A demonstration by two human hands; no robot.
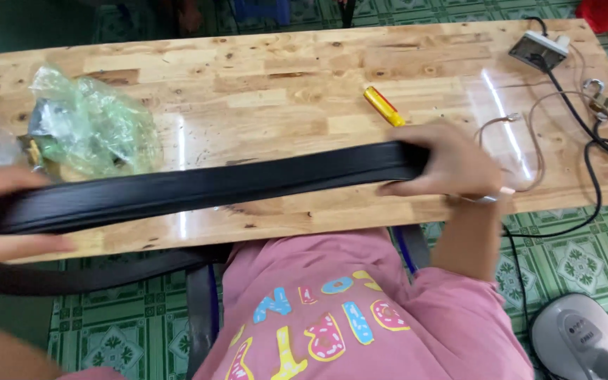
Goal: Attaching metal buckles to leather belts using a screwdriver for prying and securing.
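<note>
As hands (452, 165) grip ends, smooth black ribbed strap (205, 188) taut

A long black leather strap (198, 188) lay lengthwise along the near edge of the pale wooden plank table (283, 91), the left hand (1, 218) at its left end, the right hand (452, 169) at its right. Behind the strap's left part sat a crumpled clear-green plastic bag (93, 127); behind its right end, a small yellow-and-red stick, perhaps a lighter (383, 105). A white socket block (537, 49) stood at the far right corner.
</note>
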